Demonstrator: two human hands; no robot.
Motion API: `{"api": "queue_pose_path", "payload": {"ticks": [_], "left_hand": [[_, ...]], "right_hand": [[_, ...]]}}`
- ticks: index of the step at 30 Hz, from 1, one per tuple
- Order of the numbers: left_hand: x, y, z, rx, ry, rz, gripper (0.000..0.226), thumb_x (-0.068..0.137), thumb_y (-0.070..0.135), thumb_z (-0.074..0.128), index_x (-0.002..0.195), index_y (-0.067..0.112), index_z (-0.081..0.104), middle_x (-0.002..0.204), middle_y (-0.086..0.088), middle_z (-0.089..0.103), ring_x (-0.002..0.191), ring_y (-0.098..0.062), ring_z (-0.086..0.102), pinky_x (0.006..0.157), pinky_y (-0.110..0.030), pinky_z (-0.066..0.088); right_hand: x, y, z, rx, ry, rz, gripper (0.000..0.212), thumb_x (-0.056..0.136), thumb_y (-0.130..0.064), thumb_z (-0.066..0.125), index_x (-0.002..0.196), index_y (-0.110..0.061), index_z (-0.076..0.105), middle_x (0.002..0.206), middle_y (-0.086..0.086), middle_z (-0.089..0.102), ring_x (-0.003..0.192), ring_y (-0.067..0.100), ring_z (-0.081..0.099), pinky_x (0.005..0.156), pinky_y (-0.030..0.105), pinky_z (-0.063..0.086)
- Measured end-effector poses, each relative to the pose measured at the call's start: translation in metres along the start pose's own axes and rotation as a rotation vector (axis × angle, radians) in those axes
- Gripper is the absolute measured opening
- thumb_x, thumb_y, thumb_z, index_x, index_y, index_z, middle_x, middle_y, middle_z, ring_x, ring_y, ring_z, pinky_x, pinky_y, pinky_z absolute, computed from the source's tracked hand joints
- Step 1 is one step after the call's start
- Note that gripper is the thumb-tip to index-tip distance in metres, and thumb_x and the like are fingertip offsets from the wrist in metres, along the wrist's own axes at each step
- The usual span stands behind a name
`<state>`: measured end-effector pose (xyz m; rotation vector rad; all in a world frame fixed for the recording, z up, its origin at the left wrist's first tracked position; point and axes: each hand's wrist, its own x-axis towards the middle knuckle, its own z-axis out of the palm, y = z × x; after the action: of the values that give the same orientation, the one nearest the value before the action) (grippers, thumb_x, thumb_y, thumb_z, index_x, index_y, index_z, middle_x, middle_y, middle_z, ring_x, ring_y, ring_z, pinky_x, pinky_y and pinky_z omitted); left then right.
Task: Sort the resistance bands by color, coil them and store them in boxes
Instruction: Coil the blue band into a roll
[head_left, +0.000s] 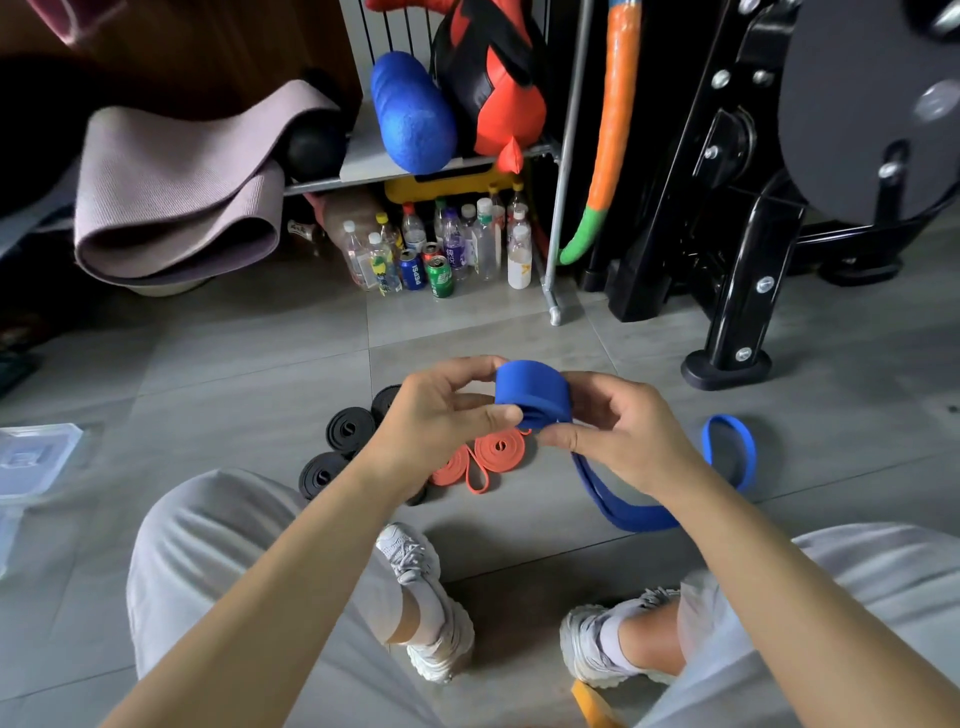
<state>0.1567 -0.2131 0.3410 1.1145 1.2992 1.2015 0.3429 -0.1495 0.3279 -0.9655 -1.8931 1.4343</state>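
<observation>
Hands: left hand (441, 415) and right hand (618, 431) are pinching the blue band (530, 392) coil between them.
Risk: pinch slackening, coil springing open.

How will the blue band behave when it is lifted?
Probably floppy: the blue band sags to the floor. Its coil may unwind if released; left hand and right hand pinch it. Likely light: a pinch carries it.

The blue band (530, 389) looks like smooth, matt rubber, as do the orange coils (493, 452) and black coils (349, 430). The floor tiles (234, 353) are smooth with a faint sheen. Far left, the mauve mat (176, 192) is finely ribbed, and the blue roller (413, 114) is pebbly foam. The rack post (566, 171) is dull bare metal. The machine frame (737, 270), far right, is glossy black painted metal.
</observation>
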Motion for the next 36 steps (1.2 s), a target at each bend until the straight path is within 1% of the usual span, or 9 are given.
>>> {"api": "queue_pose_path", "payload": {"ticks": [4,10,13,18,23,28,30,33,36], "left_hand": [[-0.004,-0.012,0.013,-0.317,0.029,-0.079,0.035,0.075,0.001,0.070,0.108,0.011,0.061,0.103,-0.005,0.067,0.079,-0.015,0.069,0.070,-0.026,0.056],[0.002,0.017,0.000,0.894,-0.083,0.125,0.052,0.075,0.023,0.076,0.122,0.031,0.054,0.108,0.014,0.053,0.083,-0.006,0.056,0.078,-0.024,0.046],[0.004,0.031,0.002,1.135,-0.135,0.189,0.037,0.075,0.027,0.072,0.110,0.026,0.062,0.099,0.009,0.060,0.085,-0.013,0.056,0.079,-0.031,0.047],[0.006,0.027,-0.010,0.651,0.004,0.132,0.040,0.069,0.007,0.077,0.083,0.042,0.061,0.076,0.028,0.062,0.069,0.004,0.059,0.072,-0.022,0.050],[0.000,0.016,-0.004,-0.031,0.093,0.120,0.041,0.068,-0.001,0.075,0.098,0.023,0.064,0.090,0.008,0.072,0.080,-0.012,0.069,0.072,-0.025,0.053],[0.005,0.023,0.014,-0.501,0.076,0.042,0.037,0.074,-0.003,0.067,0.107,0.013,0.061,0.091,0.002,0.072,0.079,-0.010,0.069,0.067,-0.020,0.055],[0.007,0.034,0.009,-0.330,0.065,0.033,0.036,0.077,-0.001,0.066,0.108,0.017,0.060,0.096,0.004,0.070,0.081,-0.008,0.068,0.070,-0.022,0.055],[0.011,0.053,-0.004,0.516,0.090,0.202,0.049,0.076,0.009,0.074,0.118,0.027,0.054,0.111,0.011,0.058,0.090,-0.006,0.060,0.074,-0.027,0.051],[0.013,0.067,-0.006,1.001,-0.018,0.276,0.054,0.074,0.020,0.076,0.123,0.022,0.056,0.108,0.008,0.056,0.092,-0.013,0.053,0.079,-0.028,0.046]], "right_hand": [[0.001,-0.003,0.004,0.063,0.056,-0.042,0.036,0.072,-0.006,0.077,0.096,-0.030,0.066,0.086,-0.009,0.073,0.083,0.010,0.069,0.072,0.020,0.052],[0.010,-0.011,0.002,-0.524,-0.079,-0.074,0.031,0.071,-0.026,0.079,0.100,-0.020,0.070,0.087,0.002,0.070,0.082,0.020,0.063,0.078,0.040,0.050],[0.014,-0.016,0.008,-0.627,-0.096,-0.128,0.029,0.072,-0.031,0.077,0.098,-0.023,0.069,0.082,-0.002,0.068,0.076,0.017,0.060,0.073,0.035,0.049],[0.009,-0.016,-0.003,-0.409,-0.022,-0.064,0.051,0.068,-0.030,0.082,0.115,-0.026,0.062,0.104,-0.014,0.065,0.095,0.005,0.059,0.085,0.015,0.046],[0.008,-0.017,-0.006,-0.028,0.020,-0.093,0.042,0.066,-0.015,0.080,0.096,-0.037,0.061,0.088,-0.027,0.070,0.091,-0.004,0.065,0.081,0.013,0.048],[0.021,-0.045,-0.007,0.089,0.060,-0.204,0.039,0.067,-0.017,0.080,0.099,-0.030,0.064,0.089,-0.016,0.073,0.086,0.006,0.068,0.077,0.020,0.052],[0.024,-0.056,-0.013,-0.057,0.071,-0.228,0.036,0.066,-0.026,0.083,0.098,-0.030,0.066,0.088,-0.009,0.073,0.084,0.012,0.069,0.077,0.026,0.055],[0.030,-0.061,-0.017,-0.400,0.026,-0.194,0.037,0.068,-0.029,0.082,0.101,-0.018,0.070,0.091,0.007,0.072,0.085,0.027,0.066,0.082,0.048,0.052],[0.031,-0.059,-0.008,-0.550,-0.040,-0.206,0.036,0.070,-0.026,0.081,0.103,-0.015,0.069,0.089,0.008,0.071,0.084,0.026,0.065,0.079,0.046,0.051]]}}
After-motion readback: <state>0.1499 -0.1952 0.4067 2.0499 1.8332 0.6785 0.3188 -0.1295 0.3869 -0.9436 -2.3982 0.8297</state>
